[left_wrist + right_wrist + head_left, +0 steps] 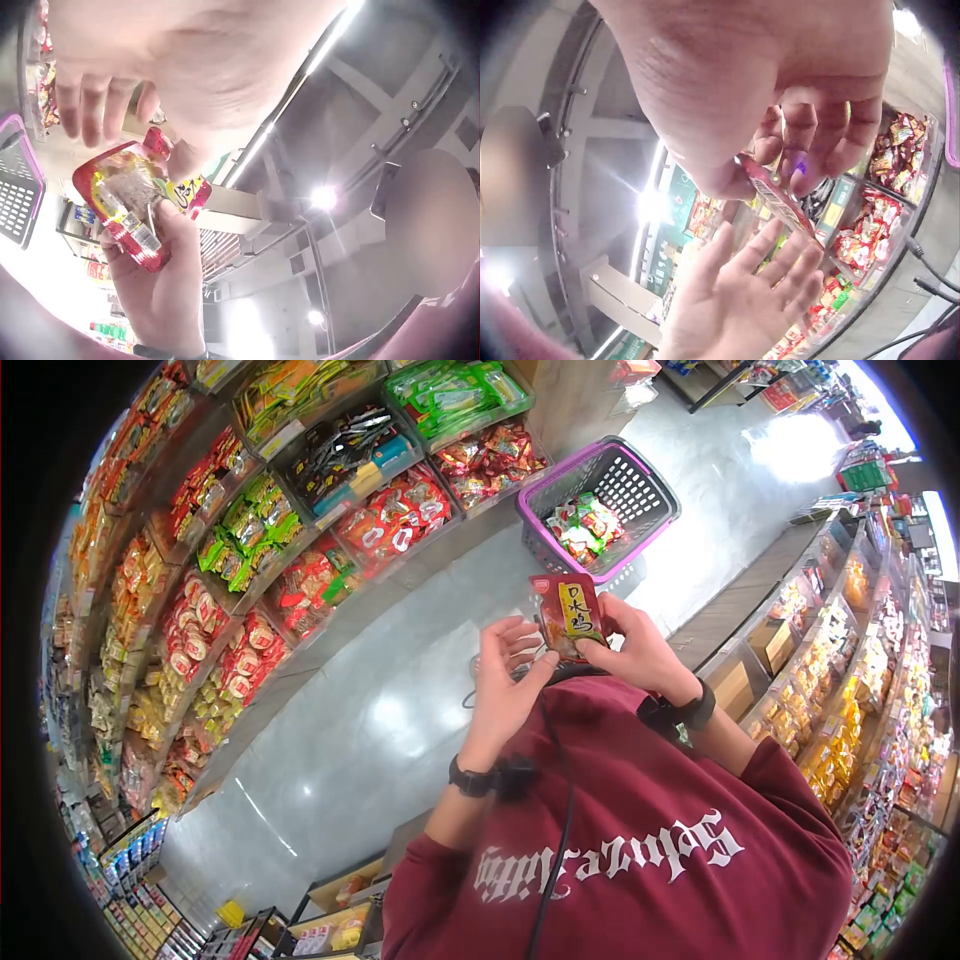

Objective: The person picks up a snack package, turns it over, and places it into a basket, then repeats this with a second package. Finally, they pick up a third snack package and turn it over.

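Note:
A dark red snack packet with a yellow label and black characters is held up in front of the chest. My right hand pinches its right side between thumb and fingers. Beside the packet's left edge is my left hand, palm turned toward it, fingers loosely spread and thumb at the lower corner. In the left wrist view the packet shows a clear window and a barcode. Seen edge-on in the right wrist view, the packet lies between the right fingers and the left hand.
A purple-rimmed grey basket stands on the floor ahead, with several snack packets inside. Bins of bagged snacks line the left side. More stocked shelves run along the right. A black cable hangs down the sweatshirt.

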Action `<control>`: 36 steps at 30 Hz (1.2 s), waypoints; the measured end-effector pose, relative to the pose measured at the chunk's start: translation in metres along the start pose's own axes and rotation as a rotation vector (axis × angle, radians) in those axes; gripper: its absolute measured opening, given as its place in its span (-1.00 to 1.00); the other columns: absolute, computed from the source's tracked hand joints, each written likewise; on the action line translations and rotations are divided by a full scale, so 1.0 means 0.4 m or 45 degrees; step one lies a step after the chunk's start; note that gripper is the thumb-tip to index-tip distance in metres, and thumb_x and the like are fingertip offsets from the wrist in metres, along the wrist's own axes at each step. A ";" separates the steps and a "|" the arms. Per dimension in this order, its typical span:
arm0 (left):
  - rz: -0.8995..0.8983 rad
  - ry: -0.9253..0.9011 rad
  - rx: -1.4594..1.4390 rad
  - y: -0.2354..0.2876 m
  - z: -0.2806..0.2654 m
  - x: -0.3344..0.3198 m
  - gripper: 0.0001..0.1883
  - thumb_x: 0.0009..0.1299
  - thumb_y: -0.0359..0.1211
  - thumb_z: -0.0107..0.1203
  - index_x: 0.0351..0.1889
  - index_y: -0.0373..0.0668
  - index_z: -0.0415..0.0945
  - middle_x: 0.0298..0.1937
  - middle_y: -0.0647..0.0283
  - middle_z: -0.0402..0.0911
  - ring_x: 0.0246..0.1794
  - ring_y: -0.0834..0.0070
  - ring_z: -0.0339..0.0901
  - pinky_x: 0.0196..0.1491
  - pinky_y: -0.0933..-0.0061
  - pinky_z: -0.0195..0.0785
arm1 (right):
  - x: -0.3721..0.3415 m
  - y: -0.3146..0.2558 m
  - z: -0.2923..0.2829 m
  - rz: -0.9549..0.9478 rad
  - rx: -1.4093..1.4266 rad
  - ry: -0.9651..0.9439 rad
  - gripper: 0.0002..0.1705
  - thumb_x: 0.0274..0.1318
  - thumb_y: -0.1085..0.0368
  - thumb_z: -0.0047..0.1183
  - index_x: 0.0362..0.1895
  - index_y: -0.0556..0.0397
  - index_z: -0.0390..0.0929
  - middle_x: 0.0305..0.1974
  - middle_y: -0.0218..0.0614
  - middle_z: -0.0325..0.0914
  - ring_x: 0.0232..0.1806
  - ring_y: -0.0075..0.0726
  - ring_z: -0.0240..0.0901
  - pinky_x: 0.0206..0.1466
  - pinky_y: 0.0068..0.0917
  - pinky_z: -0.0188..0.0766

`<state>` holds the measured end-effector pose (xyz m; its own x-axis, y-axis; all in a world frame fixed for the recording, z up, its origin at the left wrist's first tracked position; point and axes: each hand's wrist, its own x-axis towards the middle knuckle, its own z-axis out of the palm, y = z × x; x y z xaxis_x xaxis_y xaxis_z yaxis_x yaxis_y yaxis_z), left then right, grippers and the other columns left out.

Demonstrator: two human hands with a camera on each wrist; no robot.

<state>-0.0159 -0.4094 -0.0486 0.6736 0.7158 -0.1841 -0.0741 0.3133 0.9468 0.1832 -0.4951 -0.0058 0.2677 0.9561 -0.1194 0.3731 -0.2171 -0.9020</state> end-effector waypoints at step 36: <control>-0.296 -0.462 0.243 0.076 0.447 0.630 -0.14 0.50 -0.43 0.21 0.67 -0.23 -0.07 0.52 -0.02 0.32 0.42 0.29 0.42 0.38 0.29 0.34 | 0.239 0.375 -0.536 0.292 1.018 0.632 -0.65 0.39 0.45 0.13 0.19 0.04 0.39 0.43 -0.09 0.34 0.27 -0.40 0.47 0.27 -0.48 0.41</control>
<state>0.2828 -0.3310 -0.0188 0.8723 0.3653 -0.3250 0.2228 0.2948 0.9292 0.4551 -0.4784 -0.0636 0.6717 0.6756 -0.3041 -0.4002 -0.0145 -0.9163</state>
